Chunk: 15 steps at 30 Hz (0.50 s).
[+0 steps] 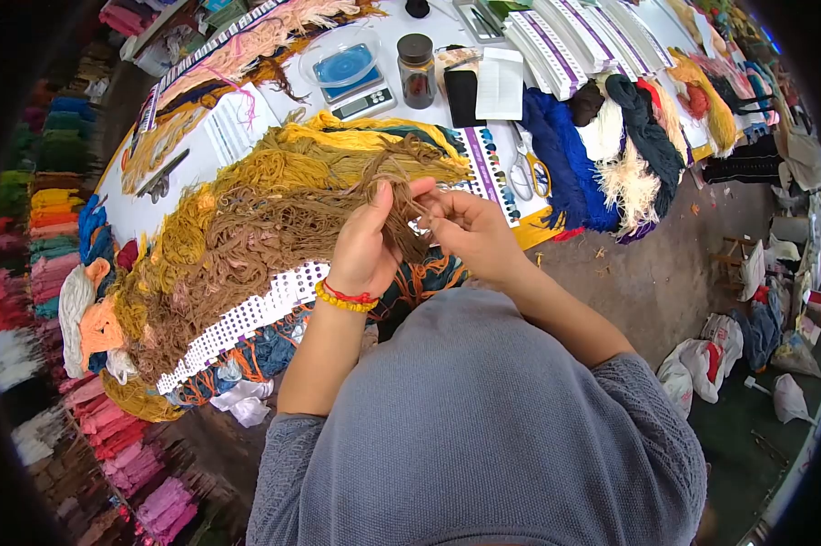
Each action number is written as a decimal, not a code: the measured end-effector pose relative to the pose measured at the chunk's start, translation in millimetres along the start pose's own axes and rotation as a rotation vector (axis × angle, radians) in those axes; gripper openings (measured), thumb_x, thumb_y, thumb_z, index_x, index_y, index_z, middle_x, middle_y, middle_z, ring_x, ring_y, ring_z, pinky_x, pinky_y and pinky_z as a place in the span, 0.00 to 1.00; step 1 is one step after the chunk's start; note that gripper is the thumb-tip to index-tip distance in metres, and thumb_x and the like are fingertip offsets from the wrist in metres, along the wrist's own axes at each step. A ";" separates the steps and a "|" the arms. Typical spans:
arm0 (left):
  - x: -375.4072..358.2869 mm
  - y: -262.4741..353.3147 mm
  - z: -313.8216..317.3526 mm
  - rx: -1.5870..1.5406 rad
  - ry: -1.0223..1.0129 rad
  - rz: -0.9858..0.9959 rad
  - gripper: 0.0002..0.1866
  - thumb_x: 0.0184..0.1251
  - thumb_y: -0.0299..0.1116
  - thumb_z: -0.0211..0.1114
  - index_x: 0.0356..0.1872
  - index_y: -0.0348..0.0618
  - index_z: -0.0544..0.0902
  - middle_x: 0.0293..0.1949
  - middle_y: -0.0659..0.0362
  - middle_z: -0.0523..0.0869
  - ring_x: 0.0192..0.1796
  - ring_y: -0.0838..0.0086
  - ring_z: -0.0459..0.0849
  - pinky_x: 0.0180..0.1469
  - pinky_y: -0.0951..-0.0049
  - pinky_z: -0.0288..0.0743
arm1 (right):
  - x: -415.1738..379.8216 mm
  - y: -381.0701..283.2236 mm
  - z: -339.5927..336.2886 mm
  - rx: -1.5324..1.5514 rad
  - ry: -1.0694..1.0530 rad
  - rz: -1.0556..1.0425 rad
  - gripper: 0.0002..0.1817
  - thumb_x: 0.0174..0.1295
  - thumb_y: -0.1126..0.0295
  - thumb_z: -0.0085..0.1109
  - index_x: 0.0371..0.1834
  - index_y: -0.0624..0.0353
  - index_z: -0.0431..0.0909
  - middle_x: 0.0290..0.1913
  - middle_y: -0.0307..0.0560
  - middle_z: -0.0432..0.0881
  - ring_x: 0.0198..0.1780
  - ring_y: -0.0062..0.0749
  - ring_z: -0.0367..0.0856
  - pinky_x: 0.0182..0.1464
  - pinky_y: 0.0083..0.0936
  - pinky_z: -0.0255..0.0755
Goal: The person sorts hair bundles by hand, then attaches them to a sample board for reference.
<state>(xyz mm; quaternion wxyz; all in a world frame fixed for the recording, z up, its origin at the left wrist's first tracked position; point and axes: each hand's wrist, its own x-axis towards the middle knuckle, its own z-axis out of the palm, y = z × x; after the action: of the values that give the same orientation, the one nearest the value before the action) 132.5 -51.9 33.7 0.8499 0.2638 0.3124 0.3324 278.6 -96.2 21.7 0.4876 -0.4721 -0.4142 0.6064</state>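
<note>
My left hand (pixel 367 232) is closed round part of a brown yarn hank (pixel 409 227), its thumb pointing up. Close beside it, my right hand (pixel 476 232) pinches a few brown strands between thumb and fingers. The gathered strands loop up above both hands. Under and left of them, a long heap of brown yarn (pixel 247 227) lies across the table, with mustard-yellow yarn (pixel 278 168) behind it. A white strip punched with holes (pixel 247 314) runs along the heap's near side, and blue and orange yarn (pixel 265 350) hangs below that strip.
Scissors (pixel 529 173) lie right of my hands, near blue yarn hanks (pixel 565 155). Farther back stand a digital scale (pixel 363 102), a lidded jar (pixel 417 77) and a black phone-like object (pixel 463 97). Hole-punched cards (pixel 565 45) are stacked at the back right. Bags (pixel 702 364) sit on the floor.
</note>
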 end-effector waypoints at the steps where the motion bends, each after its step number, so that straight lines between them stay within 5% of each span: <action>1: -0.6 0.2 0.8 -0.002 0.001 0.000 0.25 0.70 0.46 0.38 0.51 0.33 0.71 0.51 0.53 0.75 0.50 0.70 0.74 0.54 0.70 0.66 | -0.9 -2.9 1.9 0.069 0.012 0.020 0.01 0.56 0.75 0.50 0.29 0.61 0.72 0.24 0.33 0.72 0.21 0.09 0.66 0.23 0.08 0.60; 3: -2.0 1.1 3.5 -0.008 0.100 0.028 0.23 0.69 0.44 0.42 0.49 0.31 0.73 0.38 0.58 0.78 0.38 0.77 0.76 0.43 0.77 0.71 | -1.1 -5.6 0.0 0.064 -0.019 0.065 0.02 0.56 0.75 0.50 0.29 0.61 0.72 0.24 0.34 0.73 0.21 0.10 0.66 0.22 0.09 0.60; 11: -4.0 1.5 -1.3 0.015 0.052 0.022 0.21 0.68 0.42 0.46 0.46 0.31 0.74 0.24 0.62 0.76 0.27 0.79 0.73 0.36 0.77 0.71 | 0.8 -3.9 -8.7 0.303 -0.146 0.291 0.06 0.58 0.71 0.48 0.34 0.61 0.72 0.17 0.31 0.66 0.15 0.11 0.58 0.18 0.10 0.54; 13: -2.7 -0.4 -5.1 0.004 0.039 0.021 0.21 0.68 0.43 0.45 0.46 0.31 0.74 0.23 0.62 0.75 0.26 0.79 0.73 0.35 0.77 0.72 | 0.8 -8.0 -11.2 0.981 -0.283 0.303 0.09 0.60 0.68 0.46 0.36 0.62 0.71 0.12 0.30 0.57 0.12 0.13 0.52 0.15 0.12 0.49; 15: 1.4 -3.8 -15.3 0.027 -0.136 0.018 0.24 0.69 0.47 0.42 0.50 0.34 0.72 0.29 0.61 0.77 0.31 0.77 0.75 0.36 0.76 0.71 | -0.1 -3.0 -10.8 1.101 -0.235 0.237 0.12 0.62 0.66 0.42 0.43 0.62 0.69 0.12 0.30 0.54 0.11 0.14 0.50 0.14 0.13 0.47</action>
<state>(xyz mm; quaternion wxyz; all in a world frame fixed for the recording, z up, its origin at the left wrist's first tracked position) 124.0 -49.7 20.6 0.8625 0.3000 0.2560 0.3171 289.8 -95.3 22.3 0.5409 -0.1215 -0.0329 0.8316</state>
